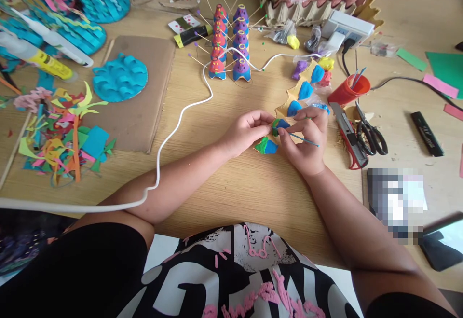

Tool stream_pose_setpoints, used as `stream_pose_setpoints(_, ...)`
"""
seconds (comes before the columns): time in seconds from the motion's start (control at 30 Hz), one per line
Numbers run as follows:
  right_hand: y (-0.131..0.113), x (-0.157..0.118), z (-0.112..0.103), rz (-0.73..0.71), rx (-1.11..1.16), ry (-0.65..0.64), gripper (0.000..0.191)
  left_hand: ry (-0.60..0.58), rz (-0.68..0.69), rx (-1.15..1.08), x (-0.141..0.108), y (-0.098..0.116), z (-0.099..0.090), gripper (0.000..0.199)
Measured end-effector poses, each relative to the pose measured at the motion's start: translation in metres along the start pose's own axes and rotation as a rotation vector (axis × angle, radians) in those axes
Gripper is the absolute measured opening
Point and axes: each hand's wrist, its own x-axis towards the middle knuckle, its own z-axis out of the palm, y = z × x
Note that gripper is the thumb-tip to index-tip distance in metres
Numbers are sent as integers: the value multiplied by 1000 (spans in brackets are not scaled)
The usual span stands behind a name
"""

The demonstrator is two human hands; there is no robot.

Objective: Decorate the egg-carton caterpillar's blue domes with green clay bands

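My left hand (244, 134) steadies a strip of yellow egg carton (288, 100), its fingers pinched on the near cups. Blue clay (306, 89) coats the cups, and the two nearest also carry green clay (261, 145). In my right hand (306, 142) a thin blue stick (306, 141) is gripped between thumb and fingers, lying across the strip close to the green and blue cup; its working tip is hidden by the fingers. Beyond stand two rows of carton figures with pins, one red and blue (217, 66), one purple and blue (241, 68).
A white cable (181, 115) crosses the table and my left arm. At right are a red cup (349, 90), a box cutter (349, 137), scissors (369, 132) and a black marker (427, 133). Paper scraps (72, 137) and a blue paper disc (120, 77) on cardboard (144, 115) lie left.
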Motion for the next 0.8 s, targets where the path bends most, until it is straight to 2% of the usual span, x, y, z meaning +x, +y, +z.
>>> stream_pose_setpoints(0.27, 6, -4, 1, 1, 82, 54, 12, -24, 9, -5, 2, -2, -2, 17)
stream_pose_setpoints(0.43, 6, -3, 1, 11, 106, 44, 14, -37, 31, -22, 3, -3, -3, 18)
stream_pose_setpoints(0.67, 2, -1, 1, 11, 72, 51, 25, -42, 22, 13, 3, -4, -2, 22)
stream_pose_setpoints(0.8, -3, 2, -1, -17, 14, 117, 21, -54, 50, 32, 3, -5, -3, 24)
